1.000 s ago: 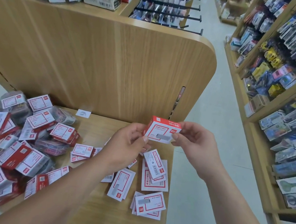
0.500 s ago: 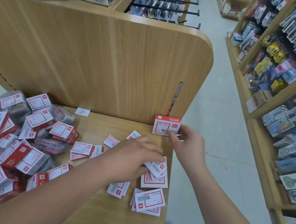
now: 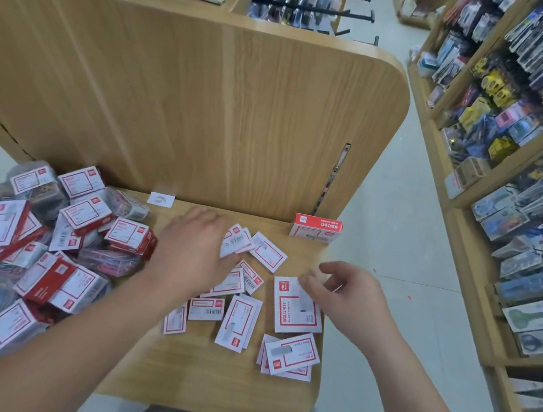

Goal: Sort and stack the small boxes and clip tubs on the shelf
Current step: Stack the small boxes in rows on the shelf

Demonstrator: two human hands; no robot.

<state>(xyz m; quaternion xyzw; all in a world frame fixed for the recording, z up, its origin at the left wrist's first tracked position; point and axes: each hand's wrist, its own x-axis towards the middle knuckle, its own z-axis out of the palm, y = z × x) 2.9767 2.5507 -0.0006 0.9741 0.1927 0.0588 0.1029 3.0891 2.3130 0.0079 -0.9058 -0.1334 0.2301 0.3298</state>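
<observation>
Fingers (image 3: 215, 229) of your left hand (image 3: 195, 247) lie spread, palm down, over the loose small boxes (image 3: 238, 319) at mid-frame. Those of your right hand (image 3: 351, 299) are loosely curled, tips at the top corner of one flat box (image 3: 296, 307), gripping nothing yet. One red box (image 3: 317, 228) stands upright at the back right corner of the shelf (image 3: 205, 387); clip tubs (image 3: 107, 260) and more boxes crowd the frame's left. You seem to be choosing the next box: pinch its edges and stand it against the red one.
</observation>
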